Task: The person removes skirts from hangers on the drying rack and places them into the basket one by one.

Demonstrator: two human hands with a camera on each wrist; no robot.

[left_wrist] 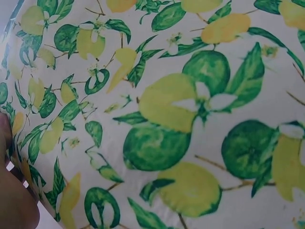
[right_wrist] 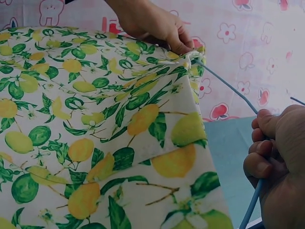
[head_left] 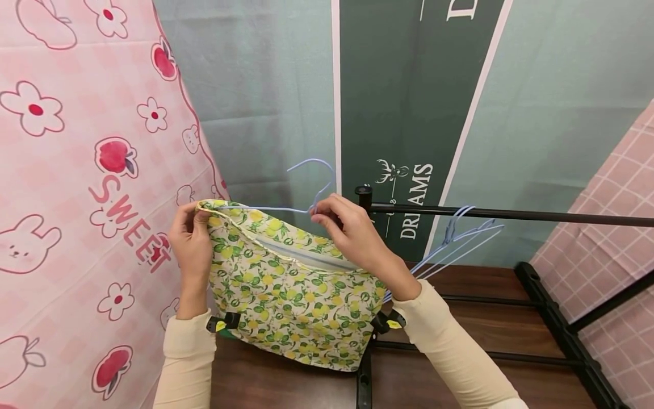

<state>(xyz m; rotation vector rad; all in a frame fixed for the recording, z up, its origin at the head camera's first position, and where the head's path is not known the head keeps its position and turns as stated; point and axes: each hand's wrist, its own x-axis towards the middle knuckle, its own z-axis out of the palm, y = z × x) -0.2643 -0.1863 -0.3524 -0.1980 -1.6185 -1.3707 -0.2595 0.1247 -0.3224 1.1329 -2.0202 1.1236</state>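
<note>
A lemon-print garment (head_left: 291, 307), like a skirt with an open top edge, hangs spread in front of me. My left hand (head_left: 193, 236) pinches its upper left corner between thumb and fingers. One arm of a blue wire hanger (head_left: 276, 209) runs into that corner, its tip hidden by the cloth. With curled fingers my right hand (head_left: 352, 230) grips the hanger just below its hook, which points up. In the right wrist view, the hanger wire (right_wrist: 228, 87) stretches from the right hand to the pinched corner. The garment's print fills most of the left wrist view.
To the right stands a black clothes rack with a horizontal bar (head_left: 536, 216). Several blue hangers (head_left: 455, 227) hang on the bar. A pink printed curtain (head_left: 117, 227) is close on the left, a green cloth (head_left: 265, 113) behind. Below is a brown wood-look surface (head_left: 286, 386).
</note>
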